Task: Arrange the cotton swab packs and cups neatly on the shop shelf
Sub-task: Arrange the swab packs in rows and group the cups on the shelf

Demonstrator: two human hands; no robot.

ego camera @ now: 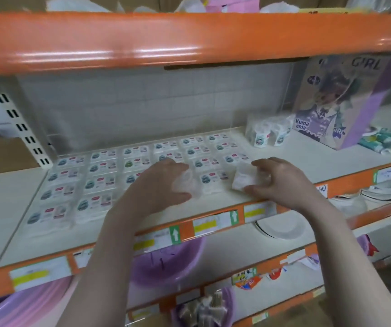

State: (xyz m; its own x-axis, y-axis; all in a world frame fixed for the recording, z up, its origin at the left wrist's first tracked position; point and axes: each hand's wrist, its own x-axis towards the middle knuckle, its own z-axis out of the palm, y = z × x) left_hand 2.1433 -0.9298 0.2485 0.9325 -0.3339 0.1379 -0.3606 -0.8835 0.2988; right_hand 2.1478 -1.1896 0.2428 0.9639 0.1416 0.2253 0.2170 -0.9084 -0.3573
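Several cotton swab packs (100,182) lie flat in rows on the white shelf (284,159), labels up. My left hand (161,182) grips a clear pack (187,182) at the front of the rows. My right hand (282,180) pinches another white pack (244,179) just above the shelf's front edge, to the right of the rows. A few wrapped white printed cups (269,132) stand at the back right of the shelf.
A purple "GIRL" box (341,100) stands right of the cups, with green packets (385,140) beside it. An orange beam (189,41) hangs overhead. Lower shelves hold purple basins (166,263), white plates (282,226) and white shoes (378,190).
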